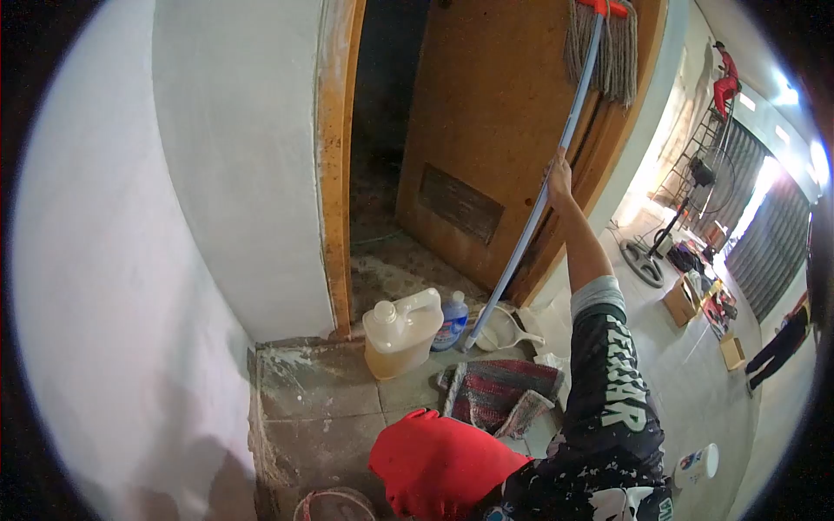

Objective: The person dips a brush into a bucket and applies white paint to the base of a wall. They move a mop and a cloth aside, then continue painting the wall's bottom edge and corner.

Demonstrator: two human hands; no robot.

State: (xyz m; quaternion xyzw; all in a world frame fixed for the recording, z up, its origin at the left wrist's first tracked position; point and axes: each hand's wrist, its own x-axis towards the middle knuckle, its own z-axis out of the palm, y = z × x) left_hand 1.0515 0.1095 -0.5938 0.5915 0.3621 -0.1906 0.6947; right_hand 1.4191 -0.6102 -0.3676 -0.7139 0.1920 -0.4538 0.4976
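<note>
My right hand, its arm in a dark lettered sleeve, is wrapped around the blue handle of a string mop. The mop stands head up, grey strands hanging from a red clamp by the door. The handle's lower end comes down beside a white dipper and a bottle of blue liquid. Left of these stands a cloudy jug with yellowish liquid. A maroon and grey striped rag lies crumpled on the tiles. A shape covered in red cloth fills the bottom middle. My left hand is out of view.
A wooden door hangs ajar before a dark room. A bucket rim shows at the bottom, a white tub at right. Beyond are a floor machine, cardboard boxes, a person on a ladder and another standing.
</note>
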